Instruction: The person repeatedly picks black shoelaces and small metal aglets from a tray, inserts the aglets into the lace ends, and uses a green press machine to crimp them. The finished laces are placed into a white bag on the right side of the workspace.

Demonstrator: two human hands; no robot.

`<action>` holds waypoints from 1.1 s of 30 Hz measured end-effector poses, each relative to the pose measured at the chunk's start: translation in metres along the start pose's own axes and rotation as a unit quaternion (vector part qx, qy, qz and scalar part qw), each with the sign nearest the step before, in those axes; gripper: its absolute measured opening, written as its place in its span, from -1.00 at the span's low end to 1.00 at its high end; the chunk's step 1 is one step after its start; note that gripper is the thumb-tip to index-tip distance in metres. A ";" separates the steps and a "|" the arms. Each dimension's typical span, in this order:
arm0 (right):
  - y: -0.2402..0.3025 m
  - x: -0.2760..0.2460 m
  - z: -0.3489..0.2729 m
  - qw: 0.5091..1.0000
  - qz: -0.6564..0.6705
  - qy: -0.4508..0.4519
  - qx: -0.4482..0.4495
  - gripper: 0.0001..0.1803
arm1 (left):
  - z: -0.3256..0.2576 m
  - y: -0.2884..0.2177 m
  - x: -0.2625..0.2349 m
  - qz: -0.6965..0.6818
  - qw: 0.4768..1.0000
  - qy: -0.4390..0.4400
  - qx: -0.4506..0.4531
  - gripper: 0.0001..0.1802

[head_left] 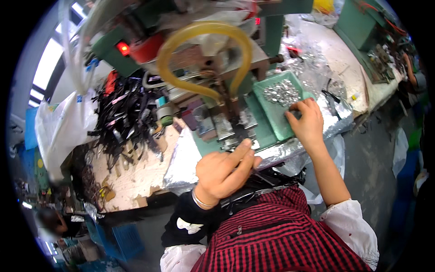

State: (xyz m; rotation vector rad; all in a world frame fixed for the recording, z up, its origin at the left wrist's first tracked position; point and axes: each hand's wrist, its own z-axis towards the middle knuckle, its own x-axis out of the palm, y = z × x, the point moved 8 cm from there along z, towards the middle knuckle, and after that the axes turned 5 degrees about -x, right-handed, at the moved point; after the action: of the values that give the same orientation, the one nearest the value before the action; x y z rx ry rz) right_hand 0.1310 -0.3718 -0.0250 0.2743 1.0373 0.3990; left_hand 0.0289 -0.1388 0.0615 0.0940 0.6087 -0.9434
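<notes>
My left hand [226, 172] reaches to the front of a press-like machine, its index finger stretched toward the metal die [235, 131]. A dark piece [240, 131] lies at the die, just beyond the fingertip. Thumb and fingers are drawn close together; whatever they pinch is too small or hidden to name. My right hand [309, 121] hovers at the right edge of a green plastic tray [282, 129]. Its thumb and index finger are curved with a small gap, and nothing shows between them. Small shiny metal pieces [281, 92] lie heaped in the tray's far part.
Dark strips [127, 113] are piled on the bench at left, beside a white plastic bag [68, 124]. A yellowish hose [204, 28] loops above the die. Clear plastic bags [308, 59] lie behind the tray. Black strips [267, 179] rest near my lap.
</notes>
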 end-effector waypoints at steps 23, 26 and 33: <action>-0.024 -0.022 -0.033 0.987 0.138 -0.080 0.017 -0.84 | -0.118 0.252 -0.072 0.436 0.859 0.037 -0.267 -0.84; -0.028 -0.034 -0.039 0.966 0.234 -0.074 0.083 -0.84 | -0.118 0.237 -0.100 0.251 0.828 0.003 -0.502 -0.76; 0.104 -0.025 0.028 0.911 0.399 -0.063 -0.083 -0.79 | -0.133 0.209 -0.066 -0.216 0.784 -0.080 -0.576 -0.74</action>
State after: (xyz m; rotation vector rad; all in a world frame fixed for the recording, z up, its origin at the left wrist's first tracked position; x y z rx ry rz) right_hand 0.1246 -0.2910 0.0496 0.5631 0.7188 1.1883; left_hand 0.1043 0.0785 -0.0528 -1.2683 0.9802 -0.8543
